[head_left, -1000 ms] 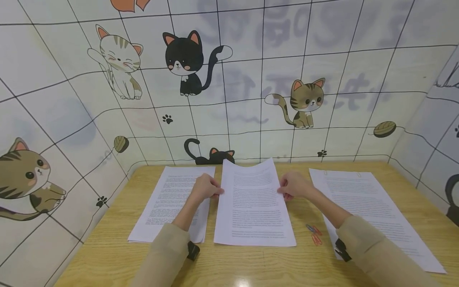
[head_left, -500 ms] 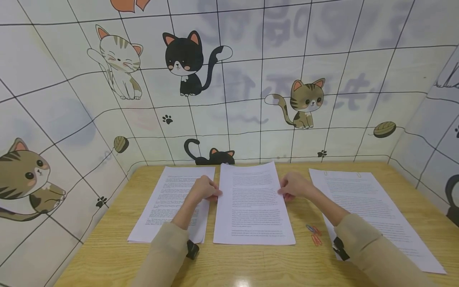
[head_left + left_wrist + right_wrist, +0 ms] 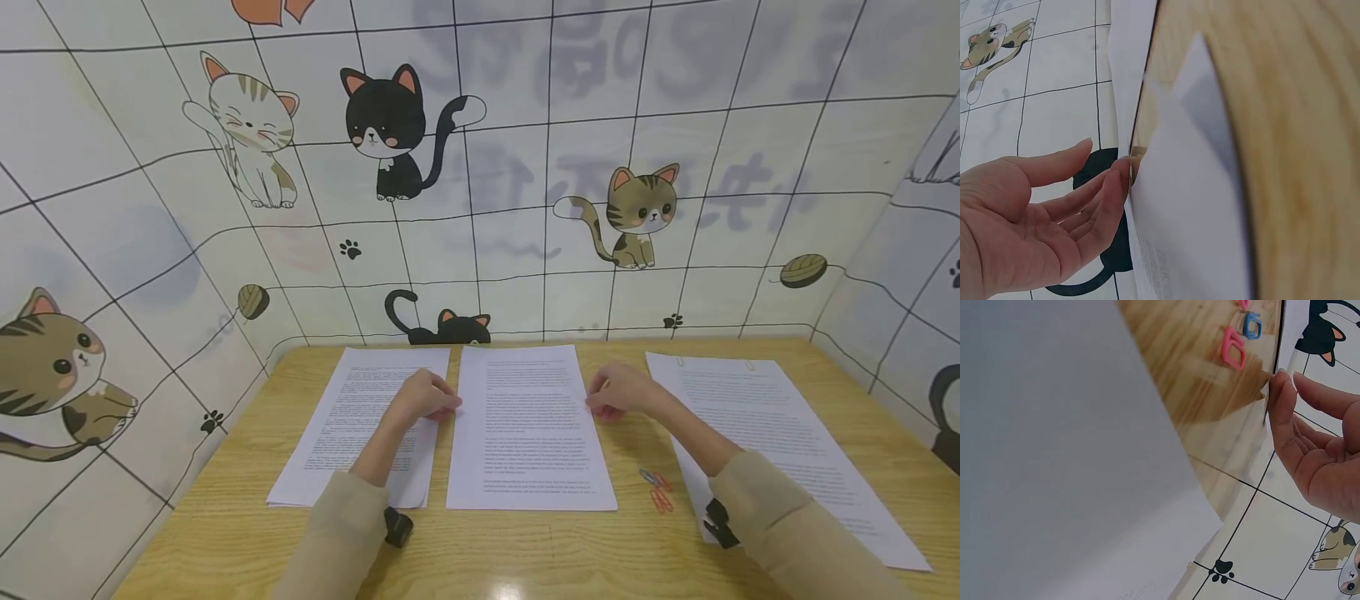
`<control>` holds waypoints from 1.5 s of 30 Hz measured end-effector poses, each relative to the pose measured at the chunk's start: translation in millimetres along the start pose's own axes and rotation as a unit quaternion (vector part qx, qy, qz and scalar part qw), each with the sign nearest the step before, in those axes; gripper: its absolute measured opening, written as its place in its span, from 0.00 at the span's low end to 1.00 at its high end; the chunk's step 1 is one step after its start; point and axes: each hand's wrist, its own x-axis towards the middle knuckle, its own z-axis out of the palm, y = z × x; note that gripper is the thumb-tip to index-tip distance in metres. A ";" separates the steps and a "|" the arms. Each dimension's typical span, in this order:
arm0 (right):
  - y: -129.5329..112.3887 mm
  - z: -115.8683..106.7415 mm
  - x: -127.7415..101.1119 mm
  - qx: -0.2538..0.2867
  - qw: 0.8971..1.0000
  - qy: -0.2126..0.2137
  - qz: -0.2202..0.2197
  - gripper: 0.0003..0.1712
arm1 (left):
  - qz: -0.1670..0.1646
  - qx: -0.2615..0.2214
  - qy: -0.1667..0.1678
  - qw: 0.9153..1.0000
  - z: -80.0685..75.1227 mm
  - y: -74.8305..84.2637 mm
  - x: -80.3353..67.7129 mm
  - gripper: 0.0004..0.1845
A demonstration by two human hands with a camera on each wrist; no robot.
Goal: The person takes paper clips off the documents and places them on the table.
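Note:
A middle stack of printed sheets (image 3: 525,425) lies flat on the wooden table (image 3: 525,550). My left hand (image 3: 429,397) sits at its left edge, over the right margin of a left stack (image 3: 360,425). In the left wrist view the left hand (image 3: 1104,164) has relaxed, nearly straight fingers, with the fingertips (image 3: 1121,167) touching the paper edge (image 3: 1166,206). My right hand (image 3: 617,392) sits at the stack's right edge. In the right wrist view the right hand (image 3: 1300,394) is likewise extended, its fingertips (image 3: 1277,380) against the sheet's thin edge. Neither hand grips anything.
A third stack (image 3: 772,450) with clips on its top edge lies at the right. Loose coloured paper clips (image 3: 656,490) lie between the middle and right stacks; a pink clip (image 3: 1233,349) and a blue clip (image 3: 1251,325) show there. Cat-patterned walls (image 3: 480,167) close in three sides.
The middle stack's far end was raised and has come down flat on the table. Both hands stayed at its side edges and eased their pinch to a light touch.

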 end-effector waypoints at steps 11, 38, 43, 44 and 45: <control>5.6 -14.9 -9.3 0.025 0.999 0.000 -0.029 0.14 | 0.026 -0.041 0.009 0.999 0.8 1.7 -4.1 0.09; 47.4 -77.8 -65.5 -0.044 0.995 0.088 -0.012 0.27 | 0.093 -0.124 -0.062 0.986 45.8 47.3 -17.7 0.11; 58.3 -86.7 -71.9 -0.057 0.994 0.093 0.005 0.29 | 0.098 -0.113 -0.073 0.986 59.5 57.6 -21.6 0.10; 60.5 -88.4 -72.7 -0.060 0.994 0.093 0.009 0.29 | 0.096 -0.110 -0.075 0.986 62.3 59.6 -22.4 0.10; 63.0 -90.2 -73.5 -0.061 0.994 0.094 0.009 0.29 | 0.095 -0.110 -0.077 0.986 65.1 62.0 -23.0 0.09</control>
